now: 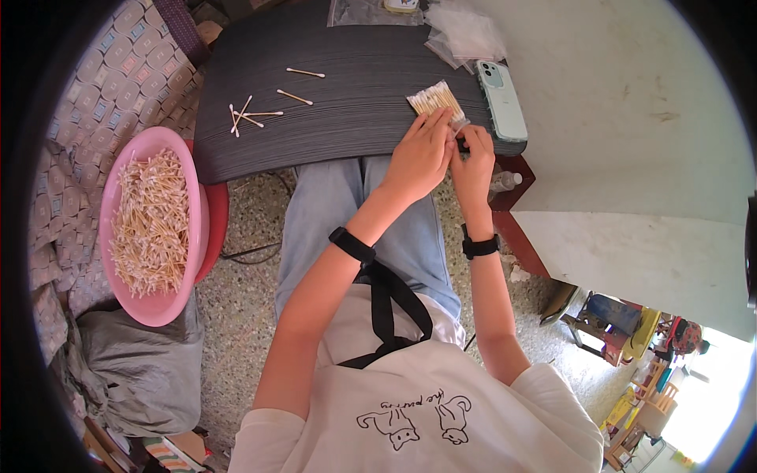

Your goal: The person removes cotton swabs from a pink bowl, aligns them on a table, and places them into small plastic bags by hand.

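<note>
A small clear plastic bag filled with a row of cotton swabs [436, 99] lies on the dark table near its right front edge. My left hand [420, 160] rests over the bag's near end, its fingers stretched out and close together, thumb hidden. Against it, my right hand [475, 165] has its fingers bent and pinches the bag's near end, where clear plastic shows between the hands. Several loose cotton swabs [295, 98] are scattered over the left half of the table, some of them crossing each other.
A pink basin [203, 213] heaped with cotton swabs stands left of the table [347, 47], on something red. A pale green phone [502, 102] lies at the right edge, below a stack of clear bags [465, 31]. A plastic bottle [505, 182] is under the table's right side.
</note>
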Tool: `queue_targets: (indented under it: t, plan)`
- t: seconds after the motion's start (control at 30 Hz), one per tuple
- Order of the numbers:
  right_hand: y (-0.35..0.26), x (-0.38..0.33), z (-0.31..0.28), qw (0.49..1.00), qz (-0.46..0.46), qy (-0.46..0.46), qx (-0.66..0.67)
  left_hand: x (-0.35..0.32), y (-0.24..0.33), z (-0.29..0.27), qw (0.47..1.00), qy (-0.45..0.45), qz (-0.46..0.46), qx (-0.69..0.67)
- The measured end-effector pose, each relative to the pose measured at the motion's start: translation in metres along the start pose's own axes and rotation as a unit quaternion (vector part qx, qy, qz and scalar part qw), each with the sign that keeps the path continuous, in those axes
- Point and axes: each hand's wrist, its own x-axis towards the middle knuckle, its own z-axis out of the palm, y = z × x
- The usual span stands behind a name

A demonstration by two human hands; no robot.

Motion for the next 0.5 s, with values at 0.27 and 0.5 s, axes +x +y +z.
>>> queue_targets:
  t: [0.27, 0.5]
  plan:
    - [0.000, 0.002, 0.003, 0.994, 0.063, 0.050, 0.072, 0.000, -0.003, -0.002, 1.000, -0.008, -0.010, -0.022]
    - [0.016, 0.030, -0.022, 0.990, 0.046, -0.054, 0.118, -0.001, -0.004, -0.002, 1.000, -0.004, -0.014, -0.023]
